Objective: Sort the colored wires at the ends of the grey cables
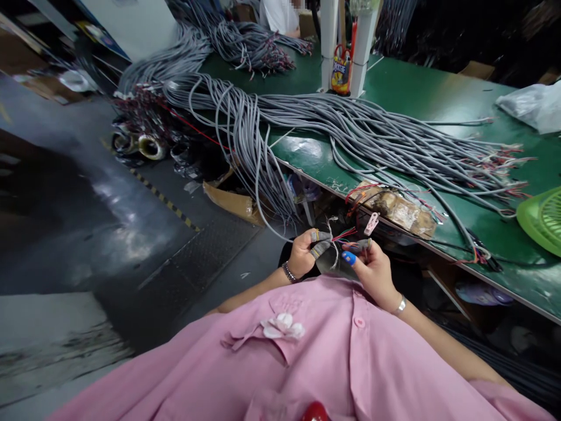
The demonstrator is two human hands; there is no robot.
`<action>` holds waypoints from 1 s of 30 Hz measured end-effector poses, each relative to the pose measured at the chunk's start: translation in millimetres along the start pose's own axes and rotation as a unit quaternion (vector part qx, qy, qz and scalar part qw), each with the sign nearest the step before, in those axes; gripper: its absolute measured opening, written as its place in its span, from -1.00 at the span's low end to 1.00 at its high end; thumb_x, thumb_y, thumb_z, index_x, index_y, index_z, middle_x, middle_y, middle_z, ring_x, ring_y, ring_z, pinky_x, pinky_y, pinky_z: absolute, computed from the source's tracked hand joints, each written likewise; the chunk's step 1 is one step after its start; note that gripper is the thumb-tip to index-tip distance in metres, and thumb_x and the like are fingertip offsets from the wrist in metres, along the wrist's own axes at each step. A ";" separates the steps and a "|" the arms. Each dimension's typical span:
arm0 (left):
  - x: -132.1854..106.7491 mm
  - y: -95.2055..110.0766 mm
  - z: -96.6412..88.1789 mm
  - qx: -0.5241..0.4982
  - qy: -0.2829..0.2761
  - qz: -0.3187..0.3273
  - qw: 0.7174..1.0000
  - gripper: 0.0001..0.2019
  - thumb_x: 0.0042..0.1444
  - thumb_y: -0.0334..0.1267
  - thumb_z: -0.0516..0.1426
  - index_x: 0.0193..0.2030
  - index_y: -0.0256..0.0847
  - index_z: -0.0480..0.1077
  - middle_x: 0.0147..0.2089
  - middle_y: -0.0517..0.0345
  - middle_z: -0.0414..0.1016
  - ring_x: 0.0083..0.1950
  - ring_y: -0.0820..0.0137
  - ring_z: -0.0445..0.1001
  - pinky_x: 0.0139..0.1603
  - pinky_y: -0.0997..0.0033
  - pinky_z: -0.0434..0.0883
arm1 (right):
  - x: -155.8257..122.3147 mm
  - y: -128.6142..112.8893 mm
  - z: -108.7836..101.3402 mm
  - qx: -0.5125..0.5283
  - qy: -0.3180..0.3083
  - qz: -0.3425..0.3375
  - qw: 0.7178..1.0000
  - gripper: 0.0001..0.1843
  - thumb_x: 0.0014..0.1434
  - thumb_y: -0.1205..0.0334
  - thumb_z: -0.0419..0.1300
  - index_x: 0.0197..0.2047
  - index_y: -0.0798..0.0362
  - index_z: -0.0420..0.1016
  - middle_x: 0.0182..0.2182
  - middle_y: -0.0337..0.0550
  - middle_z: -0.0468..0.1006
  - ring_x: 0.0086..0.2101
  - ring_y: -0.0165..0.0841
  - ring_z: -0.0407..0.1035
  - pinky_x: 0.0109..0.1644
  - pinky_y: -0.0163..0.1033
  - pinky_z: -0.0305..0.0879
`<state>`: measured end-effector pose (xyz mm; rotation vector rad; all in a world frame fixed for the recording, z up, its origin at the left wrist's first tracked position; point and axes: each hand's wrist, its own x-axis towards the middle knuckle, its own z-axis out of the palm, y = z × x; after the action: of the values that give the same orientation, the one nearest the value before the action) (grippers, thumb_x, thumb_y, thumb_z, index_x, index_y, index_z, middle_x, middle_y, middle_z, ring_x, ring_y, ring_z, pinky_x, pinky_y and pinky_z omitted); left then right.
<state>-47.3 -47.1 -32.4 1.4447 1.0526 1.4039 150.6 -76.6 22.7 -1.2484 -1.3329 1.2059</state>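
Note:
My left hand [303,254], with grey covers on its fingertips, pinches the end of a grey cable [272,232] just below the table edge. From that end fan out thin coloured wires [344,235], red, green and others, with white strands hanging beside them. My right hand [372,266] has a blue cover on the thumb and a grey one on a finger. Its thumb and finger close on the tips of the coloured wires. A small pale pink tag-like piece [371,223] with holes stands at the table edge above my right hand.
Long bundles of grey cable [350,126] lie across the green table [407,88], some drooping over its near edge. A taped cardboard piece [401,210] sits at that edge. At right is a green basket [543,219]; a white post [328,47] rises behind. A person [280,16] is at the far side.

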 end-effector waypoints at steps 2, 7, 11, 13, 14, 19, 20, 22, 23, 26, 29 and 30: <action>-2.0 0.5 1.2 0.021 -0.012 0.026 0.999 -0.82 0.08 -0.19 0.28 -0.21 -0.22 0.56 -0.31 0.11 0.48 -0.26 0.42 0.44 -0.19 0.42 0.41 | 5.2 0.6 6.5 0.062 -0.004 0.033 0.998 -0.64 0.03 0.01 0.38 -0.20 0.01 0.42 -0.25 -0.08 0.61 -0.31 -0.30 0.48 -0.24 -0.21 0.44; -1.9 -0.3 -0.5 0.031 -0.006 0.033 0.999 -0.81 0.09 -0.19 0.27 -0.19 -0.22 0.56 -0.29 0.09 0.49 -0.27 0.41 0.44 -0.18 0.41 0.41 | 8.7 -0.1 11.1 0.206 -0.017 0.118 0.971 -0.58 -0.05 0.06 0.43 -0.24 -0.01 0.32 -0.48 -0.33 0.46 -0.66 -0.57 0.11 -0.63 -0.42 0.07; 1.6 -4.1 -7.0 0.042 0.024 0.020 0.999 -0.82 0.09 -0.20 0.27 -0.20 -0.22 0.56 -0.27 0.09 0.51 -0.27 0.42 0.45 -0.20 0.43 0.41 | 4.8 -2.7 3.5 0.272 -0.102 0.142 0.946 -0.57 -0.02 0.04 0.39 -0.19 -0.01 0.31 -0.43 -0.33 0.45 -0.69 -0.63 -0.15 -0.66 -0.42 -0.19; 3.3 -7.1 -11.0 0.054 0.038 0.019 0.998 -0.82 0.10 -0.21 0.27 -0.19 -0.22 0.56 -0.27 0.09 0.52 -0.27 0.42 0.46 -0.20 0.44 0.41 | 1.0 -6.1 -2.1 0.236 -0.117 0.118 0.958 -0.61 0.00 0.05 0.38 -0.21 -0.01 0.32 -0.41 -0.28 0.47 -0.65 -0.58 0.04 -0.61 -0.40 -0.02; 4.0 -8.5 -13.0 0.060 0.045 0.022 0.997 -0.82 0.09 -0.21 0.27 -0.18 -0.22 0.56 -0.27 0.10 0.52 -0.27 0.42 0.46 -0.20 0.44 0.41 | -1.5 -8.8 -5.4 0.199 -0.119 0.094 0.968 -0.64 0.02 0.06 0.37 -0.23 -0.01 0.34 -0.40 -0.25 0.49 -0.60 -0.53 0.15 -0.56 -0.37 0.10; 5.3 -12.1 -19.8 0.104 0.057 0.050 0.992 -0.79 0.06 -0.22 0.29 -0.16 -0.21 0.57 -0.26 0.09 0.53 -0.28 0.43 0.45 -0.21 0.44 0.40 | -15.6 -30.0 -23.8 -0.083 -0.128 -0.096 0.984 -0.78 0.10 0.07 0.31 -0.22 -0.02 0.46 -0.44 -0.16 0.53 -0.49 -0.36 0.33 -0.39 -0.23 0.30; 5.1 -11.6 -20.0 0.113 0.057 0.058 0.990 -0.79 0.06 -0.21 0.29 -0.16 -0.21 0.57 -0.27 0.09 0.53 -0.29 0.43 0.45 -0.20 0.43 0.41 | -16.7 -34.3 -26.1 -0.138 -0.114 -0.133 0.975 -0.80 0.11 0.08 0.30 -0.23 -0.03 0.48 -0.48 -0.17 0.51 -0.52 -0.35 0.32 -0.42 -0.23 0.28; 4.2 -10.0 -18.7 0.126 0.058 0.076 0.987 -0.80 0.07 -0.20 0.28 -0.16 -0.20 0.57 -0.26 0.08 0.54 -0.28 0.43 0.46 -0.19 0.42 0.42 | -15.4 -40.8 -27.4 -0.222 -0.065 -0.188 0.954 -0.84 0.13 0.10 0.27 -0.23 -0.04 0.51 -0.52 -0.17 0.49 -0.55 -0.36 0.29 -0.44 -0.22 0.26; 3.7 -8.9 -17.5 0.128 0.057 0.085 0.987 -0.80 0.08 -0.20 0.27 -0.16 -0.19 0.57 -0.26 0.08 0.54 -0.27 0.42 0.46 -0.18 0.40 0.42 | -13.3 -42.5 -26.2 -0.253 -0.043 -0.204 0.945 -0.86 0.15 0.12 0.25 -0.23 -0.04 0.51 -0.51 -0.17 0.49 -0.55 -0.36 0.29 -0.43 -0.22 0.27; 2.4 -4.9 -13.7 0.126 0.051 0.109 0.985 -0.81 0.09 -0.22 0.27 -0.16 -0.18 0.57 -0.26 0.07 0.54 -0.25 0.40 0.48 -0.16 0.38 0.44 | -4.3 -40.7 -18.2 -0.329 -0.032 -0.229 0.915 -0.87 0.18 0.18 0.20 -0.20 -0.01 0.50 -0.43 -0.14 0.53 -0.50 -0.36 0.34 -0.37 -0.23 0.29; 1.9 -1.2 -12.0 0.128 0.045 0.123 0.983 -0.81 0.07 -0.22 0.29 -0.16 -0.17 0.58 -0.28 0.06 0.54 -0.25 0.38 0.49 -0.17 0.36 0.45 | 2.1 -31.2 -9.9 -0.401 -0.038 -0.227 0.887 -0.85 0.14 0.22 0.20 -0.20 0.04 0.49 -0.42 -0.11 0.53 -0.45 -0.33 0.37 -0.35 -0.24 0.27; 1.8 -0.1 -12.0 0.130 0.044 0.125 0.983 -0.80 0.06 -0.22 0.29 -0.16 -0.17 0.58 -0.28 0.06 0.54 -0.24 0.38 0.50 -0.17 0.35 0.45 | 3.2 -27.6 -8.1 -0.418 -0.035 -0.217 0.881 -0.84 0.13 0.23 0.20 -0.19 0.04 0.49 -0.43 -0.12 0.52 -0.45 -0.32 0.37 -0.35 -0.24 0.26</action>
<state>-59.3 -45.2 -31.7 1.7663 1.1766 1.5628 155.7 -73.0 51.0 -1.3509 -2.1661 0.3311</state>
